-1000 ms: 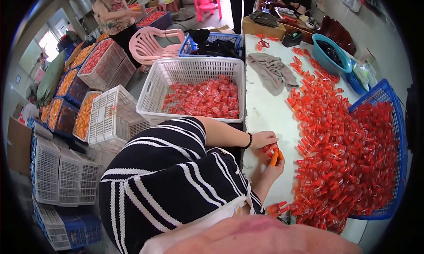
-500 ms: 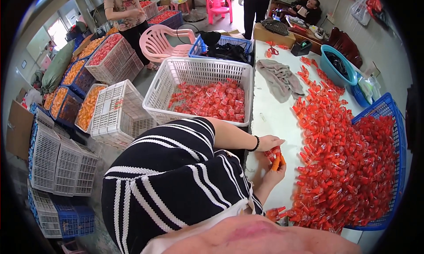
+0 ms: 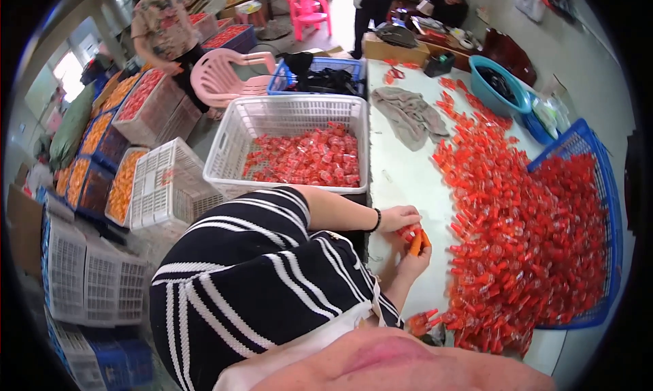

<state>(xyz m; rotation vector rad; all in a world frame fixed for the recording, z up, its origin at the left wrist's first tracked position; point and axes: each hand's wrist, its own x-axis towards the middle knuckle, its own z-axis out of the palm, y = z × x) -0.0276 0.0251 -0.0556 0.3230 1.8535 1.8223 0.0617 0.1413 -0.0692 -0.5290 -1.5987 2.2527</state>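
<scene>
Over the near left edge of the white table (image 3: 407, 175), my two hands are close together. My left hand (image 3: 396, 218), with a dark bead bracelet at the wrist, is closed on a small red-and-clear plastic piece (image 3: 407, 232). My right hand (image 3: 413, 262) pinches the same piece from the near side. Something orange (image 3: 417, 242) shows at its fingers; I cannot tell whether it is a finger cover or a separate part. The fingers partly hide the piece. Right of my hands spreads a large pile of similar red-and-clear plastic pieces (image 3: 500, 234).
A white crate (image 3: 223, 143) with red pieces stands left of the table. A blue basket (image 3: 615, 255) lies tipped at the right under the pile. A grey cloth (image 3: 410, 115) and a teal basin (image 3: 484, 95) are farther back. Stacked crates (image 3: 102, 275) fill the left; other people are behind.
The whole view has shifted, so the table and crates appear farther left. Both my hands stay together on the piece. The person at the back left has an arm lowered toward a crate.
</scene>
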